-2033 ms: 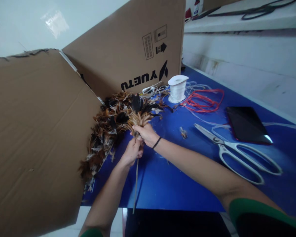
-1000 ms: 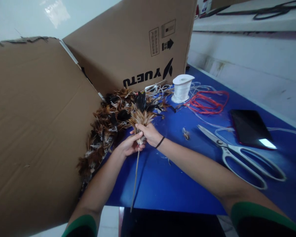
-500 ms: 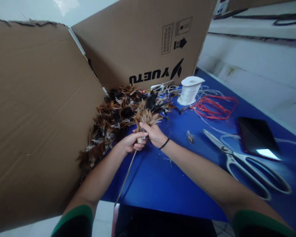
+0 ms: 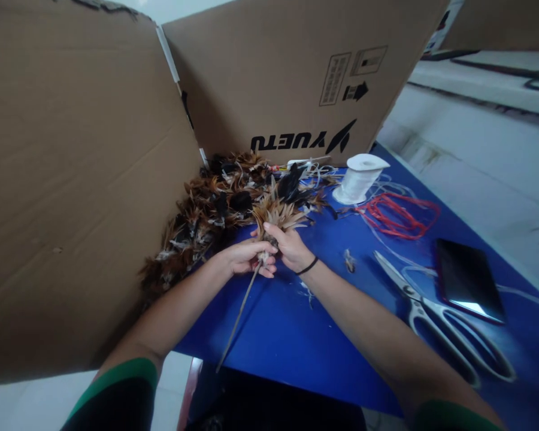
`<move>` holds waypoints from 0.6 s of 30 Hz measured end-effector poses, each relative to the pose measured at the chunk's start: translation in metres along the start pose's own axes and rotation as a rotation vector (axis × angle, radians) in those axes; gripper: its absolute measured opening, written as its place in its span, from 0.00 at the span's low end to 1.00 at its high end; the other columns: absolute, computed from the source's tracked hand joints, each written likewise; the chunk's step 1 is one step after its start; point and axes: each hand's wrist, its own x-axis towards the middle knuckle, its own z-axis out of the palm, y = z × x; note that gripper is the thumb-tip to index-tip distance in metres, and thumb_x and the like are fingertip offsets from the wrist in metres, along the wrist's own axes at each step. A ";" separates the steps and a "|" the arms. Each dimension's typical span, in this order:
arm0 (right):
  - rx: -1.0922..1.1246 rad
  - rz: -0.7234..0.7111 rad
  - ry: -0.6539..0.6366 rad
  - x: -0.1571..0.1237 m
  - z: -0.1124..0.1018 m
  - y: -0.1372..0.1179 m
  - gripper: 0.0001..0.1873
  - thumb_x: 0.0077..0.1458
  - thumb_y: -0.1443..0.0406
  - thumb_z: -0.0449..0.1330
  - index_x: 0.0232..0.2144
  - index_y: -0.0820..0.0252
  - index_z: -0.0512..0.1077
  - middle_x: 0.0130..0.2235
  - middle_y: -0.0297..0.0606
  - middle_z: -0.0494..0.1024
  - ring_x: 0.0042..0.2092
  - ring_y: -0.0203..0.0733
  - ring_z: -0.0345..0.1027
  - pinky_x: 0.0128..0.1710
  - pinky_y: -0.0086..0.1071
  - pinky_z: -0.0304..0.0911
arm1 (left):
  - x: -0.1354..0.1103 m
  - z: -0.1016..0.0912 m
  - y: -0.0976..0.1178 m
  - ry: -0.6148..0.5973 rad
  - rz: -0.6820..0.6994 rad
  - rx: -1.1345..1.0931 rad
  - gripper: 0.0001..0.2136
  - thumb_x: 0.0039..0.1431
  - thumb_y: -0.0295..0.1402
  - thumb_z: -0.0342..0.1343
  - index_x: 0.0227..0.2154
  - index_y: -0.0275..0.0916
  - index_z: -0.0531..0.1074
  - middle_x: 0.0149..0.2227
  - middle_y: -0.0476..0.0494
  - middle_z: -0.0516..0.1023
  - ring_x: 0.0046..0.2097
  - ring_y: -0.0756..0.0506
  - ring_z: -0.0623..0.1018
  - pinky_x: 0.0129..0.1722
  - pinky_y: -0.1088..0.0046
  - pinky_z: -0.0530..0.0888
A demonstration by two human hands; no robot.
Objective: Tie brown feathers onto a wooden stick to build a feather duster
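Note:
Between my two hands is a bundle of brown and tan feathers (image 4: 279, 214) on a thin stick (image 4: 239, 320), which slants down toward the table's front edge. My left hand (image 4: 250, 257) is closed around the base of the bundle, where the stick comes out. Higher up, my right hand (image 4: 288, 244) pinches the feathers with its thumb on top; a dark band circles that wrist. The stick's upper part is hidden by feathers and fingers. Right behind the bundle lies a heap of brown, black and white feathers (image 4: 202, 206).
Cardboard panels (image 4: 291, 72) wall the blue table (image 4: 296, 347) at the left and back. To the right are a white spool of ribbon (image 4: 358, 182), red string (image 4: 399, 215), large scissors (image 4: 431, 311), a dark tablet or phone (image 4: 469, 278) and a small feather tuft (image 4: 349, 261).
The camera view has shifted, so the table and panels sit differently in the picture. My hands still hold the feather bundle; my left fingers have loosened slightly around its base.

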 end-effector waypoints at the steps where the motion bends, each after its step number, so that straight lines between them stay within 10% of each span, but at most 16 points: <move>1: 0.000 -0.004 0.000 0.000 0.000 0.000 0.15 0.45 0.56 0.62 0.26 0.65 0.74 0.28 0.41 0.78 0.29 0.38 0.71 0.29 0.30 0.67 | -0.001 0.002 0.000 -0.004 -0.004 -0.015 0.08 0.45 0.28 0.56 0.20 0.37 0.61 0.15 0.55 0.61 0.16 0.54 0.66 0.17 0.79 0.67; 6: -0.050 -0.018 0.004 0.000 0.002 -0.004 0.16 0.46 0.56 0.61 0.25 0.65 0.75 0.28 0.41 0.78 0.29 0.38 0.70 0.32 0.30 0.66 | -0.006 0.012 0.003 0.052 0.005 0.014 0.15 0.42 0.26 0.57 0.17 0.39 0.53 0.13 0.60 0.50 0.13 0.60 0.50 0.12 0.85 0.48; 18: 0.010 0.006 0.030 -0.015 0.010 -0.015 0.14 0.42 0.57 0.63 0.22 0.65 0.73 0.25 0.38 0.77 0.28 0.39 0.70 0.32 0.33 0.66 | -0.008 0.031 -0.003 0.298 0.052 0.257 0.12 0.44 0.29 0.55 0.20 0.40 0.53 0.13 0.61 0.50 0.12 0.58 0.50 0.12 0.83 0.46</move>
